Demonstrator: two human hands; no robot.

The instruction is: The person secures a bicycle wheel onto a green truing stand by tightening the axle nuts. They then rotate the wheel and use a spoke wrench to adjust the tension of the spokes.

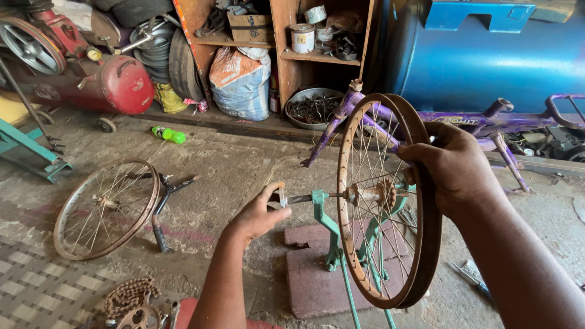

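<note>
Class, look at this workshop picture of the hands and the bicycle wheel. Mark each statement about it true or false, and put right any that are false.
1. The right hand grips the rim of the rusty spoked wheel. True.
2. The wheel sits in a red stand. False: the truing stand is green.
3. The left hand is at the threaded axle end of the stand. True.
4. A second wheel hangs on the wall. False: it lies on the floor.
5. A purple bicycle frame lies behind the wheel. True.
6. The green bottle stands on a shelf. False: it lies on the floor.
</note>
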